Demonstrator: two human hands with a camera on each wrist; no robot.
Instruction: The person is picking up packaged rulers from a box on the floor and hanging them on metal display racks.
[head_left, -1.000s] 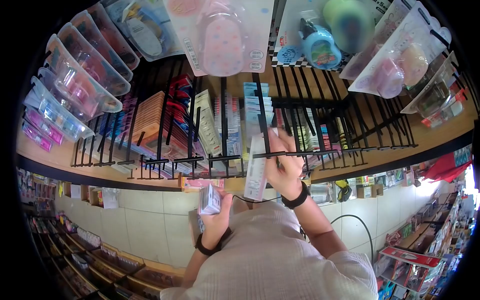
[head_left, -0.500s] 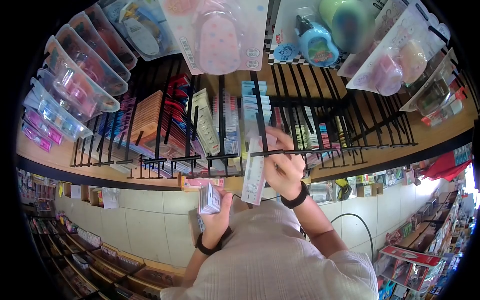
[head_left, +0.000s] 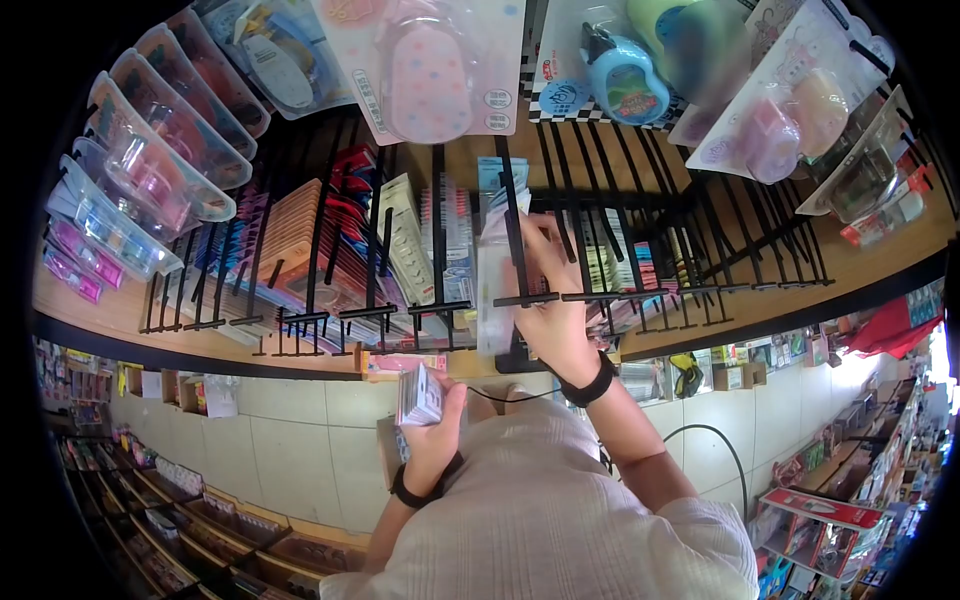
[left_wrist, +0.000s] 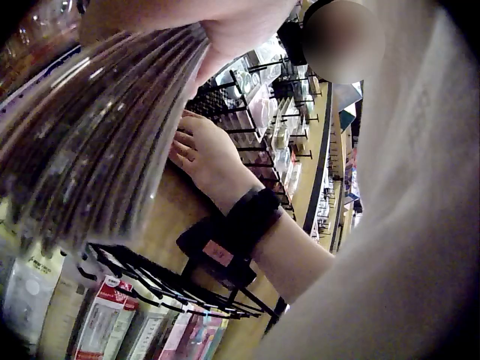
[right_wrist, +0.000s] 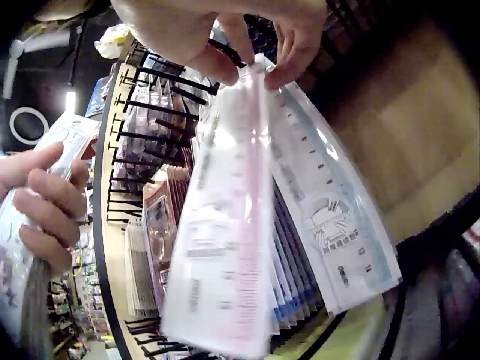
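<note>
My left hand (head_left: 437,440) grips a thick stack of flat clear packets (head_left: 419,396), which fans out close up in the left wrist view (left_wrist: 97,142). Among the black hooks, my right hand (head_left: 555,315) reaches in. The right wrist view shows that hand (right_wrist: 240,34) pinching the top of a clear ruler packet with a pink strip (right_wrist: 240,210). Behind and beside it hangs a ruler packet with a blue-green edge (right_wrist: 334,217). In the head view the ruler packets (head_left: 494,300) hang below the fingers, partly covered by a hook.
Rows of black hooks (head_left: 590,296) cross the rack. Orange-brown packs (head_left: 292,240) and cream packs (head_left: 405,240) hang left of my right hand. Large blister packs (head_left: 430,75) hang above. A wooden shelf edge (head_left: 230,350) and tiled floor (head_left: 290,440) lie below.
My right hand has moved up and farther in among the hooks, and the pink ruler packet has risen with it. My left hand keeps its grip in nearly the same place.
</note>
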